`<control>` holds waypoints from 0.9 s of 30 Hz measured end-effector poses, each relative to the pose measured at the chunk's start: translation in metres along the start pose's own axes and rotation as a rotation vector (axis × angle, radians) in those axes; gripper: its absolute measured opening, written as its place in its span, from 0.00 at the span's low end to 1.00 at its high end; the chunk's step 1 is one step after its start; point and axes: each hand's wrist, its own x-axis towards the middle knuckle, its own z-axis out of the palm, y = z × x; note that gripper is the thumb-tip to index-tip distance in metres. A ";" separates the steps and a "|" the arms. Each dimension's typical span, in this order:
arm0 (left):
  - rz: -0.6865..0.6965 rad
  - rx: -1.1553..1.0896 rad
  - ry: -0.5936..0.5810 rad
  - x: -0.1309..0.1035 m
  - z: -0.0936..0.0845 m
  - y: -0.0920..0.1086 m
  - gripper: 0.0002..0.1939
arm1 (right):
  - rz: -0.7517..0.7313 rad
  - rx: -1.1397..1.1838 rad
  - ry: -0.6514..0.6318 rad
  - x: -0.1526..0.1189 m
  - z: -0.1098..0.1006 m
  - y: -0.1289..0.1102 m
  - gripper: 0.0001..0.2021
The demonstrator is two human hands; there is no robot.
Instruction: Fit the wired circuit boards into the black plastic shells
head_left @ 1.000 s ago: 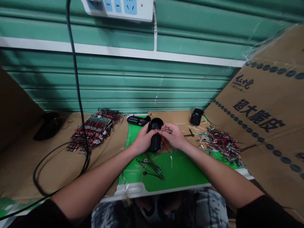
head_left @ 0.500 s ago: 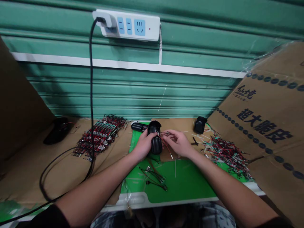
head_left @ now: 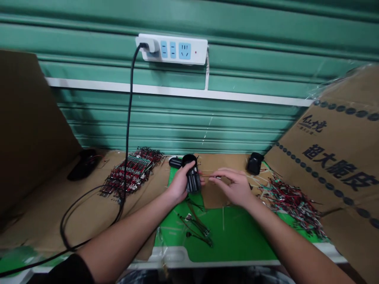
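Note:
My left hand (head_left: 179,184) is wrapped round a black plastic housing (head_left: 194,182) with a rounded, ribbed body, its thumb lying across the upper part. Thin reddish wires (head_left: 207,176) run from the housing's right side to my right hand (head_left: 233,185), whose thumb and fingers pinch their end. A small pale tip shows at that pinch. Behind the housing rests another black piece (head_left: 175,162), partly hidden. On the green mat below lie several loose wired circuit boards (head_left: 198,228).
A pile of wired boards (head_left: 133,169) lies left on cardboard; a tangle of wires (head_left: 293,201) lies right. Black parts stand at back right (head_left: 254,163) and far left (head_left: 83,165). A black cable (head_left: 128,134) hangs from the power strip (head_left: 174,49). A printed carton (head_left: 340,157) borders the right.
My right hand has drawn slightly away from the housing, and the wires now stretch straight between them. The white-tipped wire end no longer hangs down. The whole view has shifted a little.

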 end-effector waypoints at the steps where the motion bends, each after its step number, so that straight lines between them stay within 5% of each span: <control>1: -0.003 0.003 -0.013 -0.002 0.000 0.001 0.18 | 0.017 -0.016 0.027 0.000 -0.001 0.003 0.03; 10: 0.062 0.191 -0.204 -0.017 0.002 -0.005 0.22 | 0.202 -0.043 0.154 0.002 -0.006 0.013 0.07; 21: -0.072 0.366 -0.361 -0.018 0.004 -0.018 0.37 | 0.087 -0.030 0.214 0.008 0.011 0.009 0.05; 27: -0.057 0.326 -0.359 -0.016 0.005 -0.018 0.31 | 0.054 -0.084 0.237 0.008 0.014 0.013 0.04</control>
